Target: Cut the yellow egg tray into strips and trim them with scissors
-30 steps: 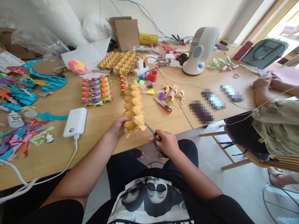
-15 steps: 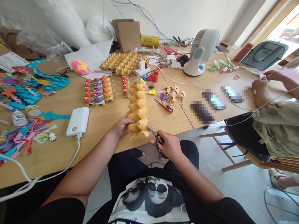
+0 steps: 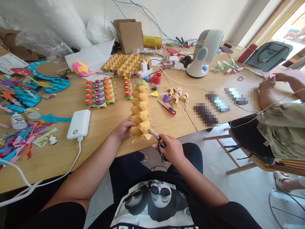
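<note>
A long yellow strip of egg carton (image 3: 140, 109) reaches over the table's front edge. My left hand (image 3: 125, 128) grips its left side, thumb on top. In my right hand (image 3: 172, 148) are black-handled scissors (image 3: 160, 144), fingers in the loops, blades pointing at the strip's near right edge. The blade tips meet the carton there. Just right of the strip lie a red utility knife (image 3: 167, 108) and a heap of carton scraps (image 3: 178, 96). Painted carton cups (image 3: 100, 93) stand in rows to the left, with a smaller row (image 3: 128, 88) beside the strip's far end.
A white power bank (image 3: 79, 124) with a cable lies left, near coloured paper strips (image 3: 21, 143). Uncut egg trays (image 3: 122, 63), a red cup (image 3: 156, 78) and a white fan (image 3: 203, 54) stand farther back. Another person's hands (image 3: 268, 86) work at the right.
The scissors and my right hand have shifted very slightly left, the blades closer in at the carton's edge. My left hand keeps its hold on the strip.
</note>
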The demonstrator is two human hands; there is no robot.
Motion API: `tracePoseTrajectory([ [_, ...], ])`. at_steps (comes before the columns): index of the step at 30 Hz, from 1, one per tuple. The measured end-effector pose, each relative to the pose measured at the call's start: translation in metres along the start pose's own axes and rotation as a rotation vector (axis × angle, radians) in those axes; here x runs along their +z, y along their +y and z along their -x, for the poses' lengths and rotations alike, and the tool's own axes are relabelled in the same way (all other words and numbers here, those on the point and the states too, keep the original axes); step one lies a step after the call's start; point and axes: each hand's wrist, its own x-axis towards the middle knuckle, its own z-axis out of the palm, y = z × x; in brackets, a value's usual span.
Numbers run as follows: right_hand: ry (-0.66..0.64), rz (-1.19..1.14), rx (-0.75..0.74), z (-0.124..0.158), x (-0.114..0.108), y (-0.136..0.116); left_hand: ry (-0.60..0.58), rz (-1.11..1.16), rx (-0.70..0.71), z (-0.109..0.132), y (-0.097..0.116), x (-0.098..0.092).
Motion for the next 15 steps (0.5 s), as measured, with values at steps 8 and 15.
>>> tracePoseTrajectory([
  [8, -0.036, -0.020, 0.008, -0.0023, -0.0012, -0.0052, 0.003, 0.016, 0.009, -0.0002, 0.0002, 0.0020],
  [15, -0.016, -0.033, -0.013, -0.0043, 0.0018, -0.0017, 0.011, 0.003, 0.004, 0.0004, 0.0001, 0.0017],
])
